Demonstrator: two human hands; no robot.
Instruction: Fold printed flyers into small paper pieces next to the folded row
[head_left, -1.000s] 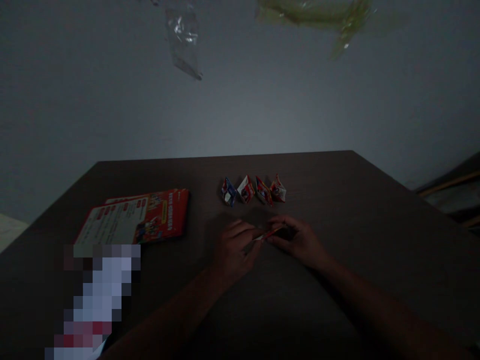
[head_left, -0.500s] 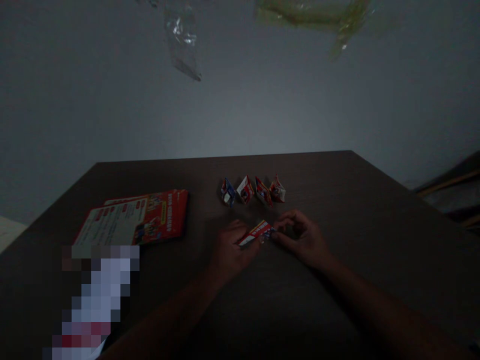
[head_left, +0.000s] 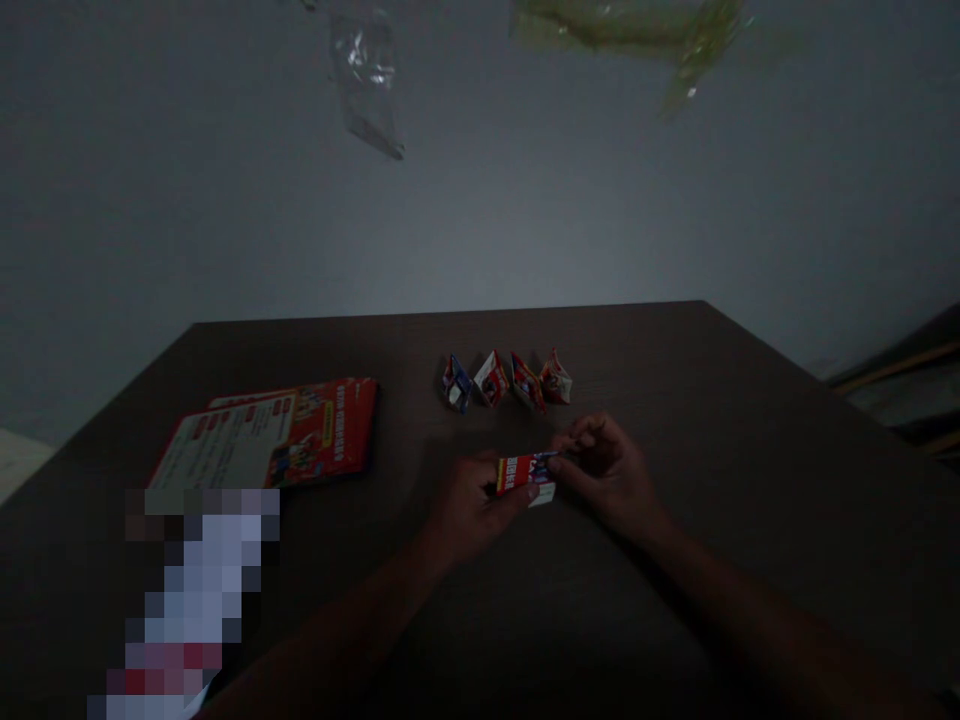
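Note:
Between my hands, above the front middle of the table, is a small folded piece of printed paper (head_left: 517, 472), red with white lettering and a pale lower corner. My left hand (head_left: 472, 505) grips its left side, the thumb lying across the front. At the paper's right end, my right hand (head_left: 604, 470) pinches the edge between thumb and fingers. Beyond them several small folded paper shapes stand in a row: a blue one (head_left: 456, 384), a red and white one (head_left: 492, 380), a red one (head_left: 527, 382) and a paler one (head_left: 556, 380).
A stack of red and white printed leaflets (head_left: 330, 430) lies at the left of the dark table (head_left: 637, 340). A pixelated pale patch (head_left: 206, 590) covers the lower left. Behind the table is a grey wall (head_left: 465, 220) with clear tape (head_left: 367, 80) and yellowish tape (head_left: 622, 35).
The paper in my hands has turned from a slant to nearly level, and more of its printed face shows. My right fingers have closed on its right end. The row of folded shapes is unchanged.

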